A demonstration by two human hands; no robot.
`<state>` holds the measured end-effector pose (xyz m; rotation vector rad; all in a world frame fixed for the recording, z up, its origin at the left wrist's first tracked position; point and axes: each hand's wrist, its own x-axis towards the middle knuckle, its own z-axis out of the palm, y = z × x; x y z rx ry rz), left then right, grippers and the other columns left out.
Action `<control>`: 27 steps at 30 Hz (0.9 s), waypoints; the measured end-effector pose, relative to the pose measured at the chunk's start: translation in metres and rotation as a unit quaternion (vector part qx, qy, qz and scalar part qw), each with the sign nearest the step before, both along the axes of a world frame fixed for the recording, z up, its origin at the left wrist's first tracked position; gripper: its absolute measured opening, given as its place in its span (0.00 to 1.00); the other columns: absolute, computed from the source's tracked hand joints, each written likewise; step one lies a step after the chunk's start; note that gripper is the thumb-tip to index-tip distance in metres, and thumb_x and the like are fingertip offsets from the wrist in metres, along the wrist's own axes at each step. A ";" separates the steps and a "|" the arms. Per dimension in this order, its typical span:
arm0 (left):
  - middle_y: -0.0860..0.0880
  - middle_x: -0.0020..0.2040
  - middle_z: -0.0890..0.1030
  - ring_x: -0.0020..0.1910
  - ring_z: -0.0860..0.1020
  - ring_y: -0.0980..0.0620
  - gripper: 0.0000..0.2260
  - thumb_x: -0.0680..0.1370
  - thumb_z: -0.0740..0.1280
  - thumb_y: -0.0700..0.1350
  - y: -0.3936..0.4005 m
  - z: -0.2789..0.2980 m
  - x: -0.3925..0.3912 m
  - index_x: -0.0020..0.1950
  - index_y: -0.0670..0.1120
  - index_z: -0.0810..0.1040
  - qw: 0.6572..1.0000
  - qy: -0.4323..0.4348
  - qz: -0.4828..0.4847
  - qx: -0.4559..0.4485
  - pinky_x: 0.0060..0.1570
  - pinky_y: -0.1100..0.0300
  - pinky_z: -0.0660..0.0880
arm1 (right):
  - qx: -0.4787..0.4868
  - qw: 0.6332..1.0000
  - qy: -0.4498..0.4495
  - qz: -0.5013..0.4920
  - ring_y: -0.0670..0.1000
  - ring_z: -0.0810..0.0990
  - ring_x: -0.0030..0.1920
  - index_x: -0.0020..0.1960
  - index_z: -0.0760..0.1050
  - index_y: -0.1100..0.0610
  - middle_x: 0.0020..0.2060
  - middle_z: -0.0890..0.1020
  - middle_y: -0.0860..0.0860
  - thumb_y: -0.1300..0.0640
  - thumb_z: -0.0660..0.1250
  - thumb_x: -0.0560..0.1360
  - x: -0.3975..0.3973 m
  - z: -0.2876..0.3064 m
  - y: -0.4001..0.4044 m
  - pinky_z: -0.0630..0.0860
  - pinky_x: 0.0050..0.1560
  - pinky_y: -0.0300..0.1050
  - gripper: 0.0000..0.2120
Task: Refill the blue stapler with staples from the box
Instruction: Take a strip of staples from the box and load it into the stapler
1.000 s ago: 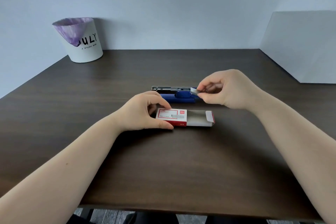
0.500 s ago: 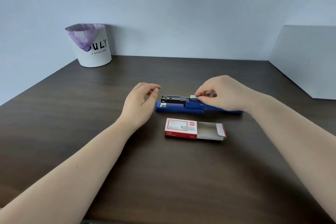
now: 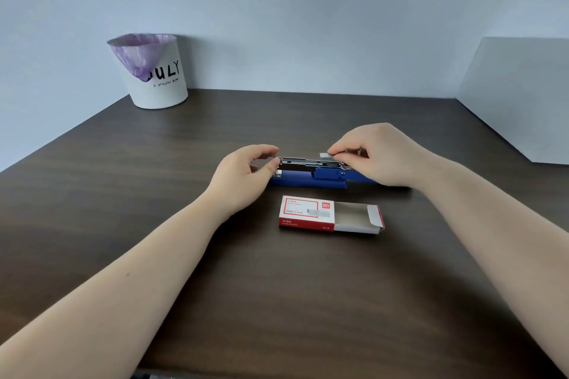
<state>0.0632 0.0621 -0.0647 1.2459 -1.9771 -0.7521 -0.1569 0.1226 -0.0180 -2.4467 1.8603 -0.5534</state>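
The blue stapler [image 3: 311, 179] lies flat on the dark table with its metal staple channel [image 3: 303, 162] exposed on top. My left hand [image 3: 246, 172] pinches the channel's left front end. My right hand [image 3: 374, 154] holds a silver strip of staples [image 3: 327, 156] between thumb and fingers, just above the rear of the channel. The red and white staple box [image 3: 308, 213] lies in front of the stapler, with its inner tray [image 3: 358, 218] slid out to the right.
A white bin [image 3: 160, 83] with a purple liner stands at the back left by the wall. A grey panel [image 3: 520, 95] rises along the table's right side. The table's front edge [image 3: 277, 371] is near me.
My left hand let go of the staple box and moved up to the stapler's front end. My right hand brought the staple strip down over the channel. The camera view shifted.
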 end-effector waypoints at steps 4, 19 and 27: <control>0.54 0.57 0.81 0.49 0.78 0.52 0.12 0.76 0.64 0.48 0.000 0.000 0.000 0.59 0.52 0.78 1.000 -0.005 0.000 0.000 0.53 0.62 0.70 | 0.005 1.000 0.011 -0.001 0.47 0.78 0.49 0.55 0.80 0.55 0.51 0.84 0.51 0.59 0.64 0.76 -0.002 -0.001 0.002 0.68 0.51 0.37 0.11; 0.54 0.57 0.80 0.50 0.79 0.52 0.13 0.74 0.67 0.47 0.002 0.002 0.001 0.59 0.53 0.78 0.999 -0.039 -0.012 -0.009 0.54 0.60 0.73 | -0.010 1.000 0.012 0.012 0.50 0.80 0.52 0.53 0.81 0.56 0.50 0.85 0.51 0.59 0.62 0.76 0.002 -0.005 0.004 0.73 0.54 0.43 0.10; 0.53 0.57 0.81 0.47 0.77 0.54 0.14 0.74 0.68 0.46 0.000 0.001 0.002 0.59 0.53 0.77 0.999 -0.049 -0.016 -0.018 0.59 0.56 0.74 | -0.012 1.000 0.017 0.005 0.51 0.79 0.56 0.55 0.80 0.53 0.54 0.84 0.49 0.57 0.61 0.77 0.008 -0.013 0.000 0.74 0.57 0.50 0.11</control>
